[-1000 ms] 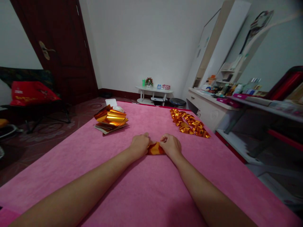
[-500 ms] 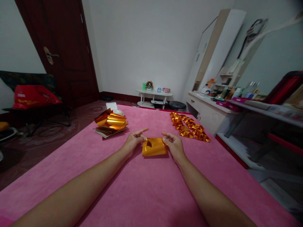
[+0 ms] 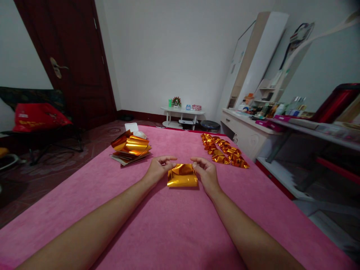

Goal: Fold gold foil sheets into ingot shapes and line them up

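In the head view, the person's left hand [image 3: 159, 168] is curled, its thumb and fingers pinching the far left corner of a golden foil sheet [image 3: 182, 180], with the index finger stretched out beyond the edge; the right hand [image 3: 206, 172] mirrors it, pinching the far right corner between thumb and fingers, its index finger likewise pointing inward over the far side; the sheet lies between the two hands on a pink-covered surface [image 3: 168, 232], its near edge rounded over in a shiny roll and its far part darker and bent; both forearms reach in from the near edge of the view, well apart at the elbows and close together at the wrists; to the left, well apart from the hands, sits a fanned pile of foil sheets [image 3: 131, 147], with a white container [image 3: 131, 127] just behind it; to the right, near the far edge, folded golden pieces [image 3: 222, 150] lie in two slanting rows; beyond stands a low white stand [image 3: 181, 111] against the wall, bearing a green cup [image 3: 170, 102] and a potted plant [image 3: 176, 101]; a red bag [image 3: 41, 117] rests on a dark chair [image 3: 33, 94] at the left, before a dark red door [image 3: 75, 67].
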Motion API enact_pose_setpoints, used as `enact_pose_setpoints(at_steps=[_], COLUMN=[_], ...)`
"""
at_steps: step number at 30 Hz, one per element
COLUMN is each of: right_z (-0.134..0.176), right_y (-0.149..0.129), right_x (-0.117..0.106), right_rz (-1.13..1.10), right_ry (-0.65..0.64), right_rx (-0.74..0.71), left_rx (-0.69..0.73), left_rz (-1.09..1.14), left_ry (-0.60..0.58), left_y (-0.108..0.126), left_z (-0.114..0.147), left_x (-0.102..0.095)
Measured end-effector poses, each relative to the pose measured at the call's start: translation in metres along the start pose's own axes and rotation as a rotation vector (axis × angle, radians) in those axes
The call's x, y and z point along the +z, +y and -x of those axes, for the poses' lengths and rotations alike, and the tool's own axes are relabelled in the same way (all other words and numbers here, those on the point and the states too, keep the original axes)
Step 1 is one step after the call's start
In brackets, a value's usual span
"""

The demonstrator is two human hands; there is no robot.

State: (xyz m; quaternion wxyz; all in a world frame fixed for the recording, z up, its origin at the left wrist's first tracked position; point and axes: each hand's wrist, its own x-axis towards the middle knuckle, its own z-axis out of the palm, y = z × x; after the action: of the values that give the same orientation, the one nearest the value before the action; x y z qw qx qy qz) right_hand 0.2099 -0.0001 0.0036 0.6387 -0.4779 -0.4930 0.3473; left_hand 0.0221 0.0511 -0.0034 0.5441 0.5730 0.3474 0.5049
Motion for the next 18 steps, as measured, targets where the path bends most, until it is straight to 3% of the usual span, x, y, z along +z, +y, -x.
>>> enact_pose_setpoints(at_steps=[7, 12, 18], right_z=[0.003, 0.008, 0.008], right_y=[-0.005, -0.011, -0.014], right_x=[0.002, 0.005, 0.004], right_rz=[0.184, 0.255, 0.306], right_ry=[-0.028, -0.072, -0.144], right_rx=[-0.18, -0.284, -0.295], left_rx=[-0.012, -0.046, 0.209], left_rz=[-0.144, -0.208, -0.545], left_ry=[-0.032, -0.271, -0.226], left_y=[0.006, 0.012, 0.027], left_z=[-0.001, 0.0, 0.002], left_x=[0.003, 0.003, 0.005])
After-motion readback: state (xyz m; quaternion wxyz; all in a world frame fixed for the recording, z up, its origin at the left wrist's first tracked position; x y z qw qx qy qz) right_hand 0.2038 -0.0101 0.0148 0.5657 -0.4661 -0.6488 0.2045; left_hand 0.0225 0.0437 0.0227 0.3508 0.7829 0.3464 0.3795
